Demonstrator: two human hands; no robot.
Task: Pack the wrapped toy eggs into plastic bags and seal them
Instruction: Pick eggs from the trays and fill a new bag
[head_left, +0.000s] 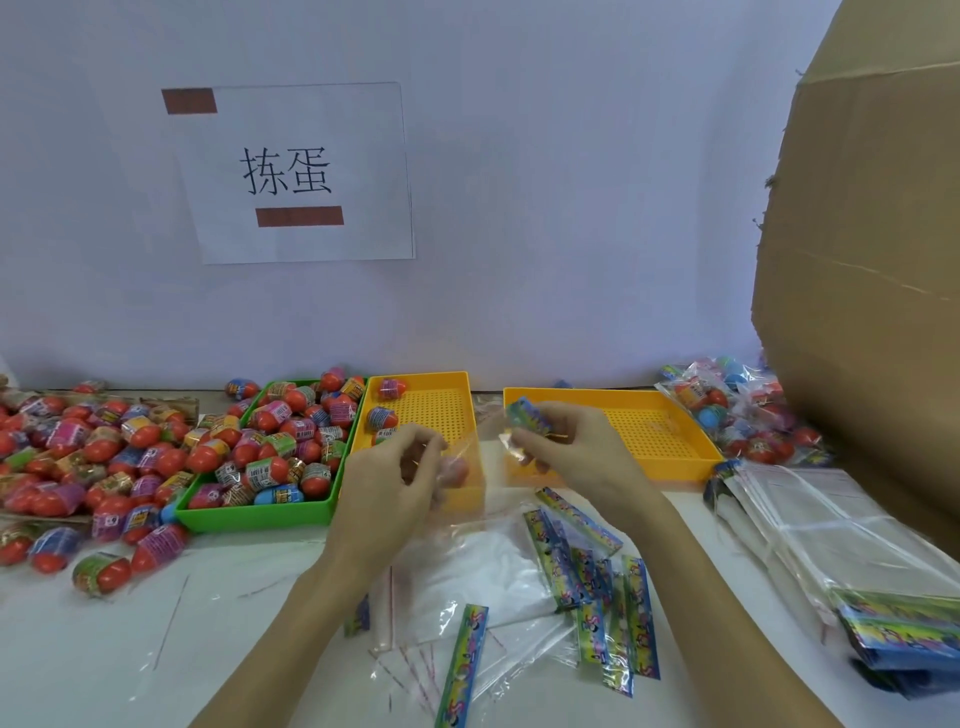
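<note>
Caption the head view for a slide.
Both hands, left and right, hold a clear bag above yellow trays, beside a green tray of eggs.

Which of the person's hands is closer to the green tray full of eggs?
The left. The left hand is just right of the green tray, over the neighbouring yellow tray. The right hand is further right, by the second yellow tray.

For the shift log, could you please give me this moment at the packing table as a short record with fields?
left hand: pinches one edge of the clear bag
right hand: pinches the other edge, near its printed header
green tray: full of wrapped eggs
left yellow tray: a few eggs at its left side
right yellow tray: no eggs visible
table front: loose bags, header cards
</note>
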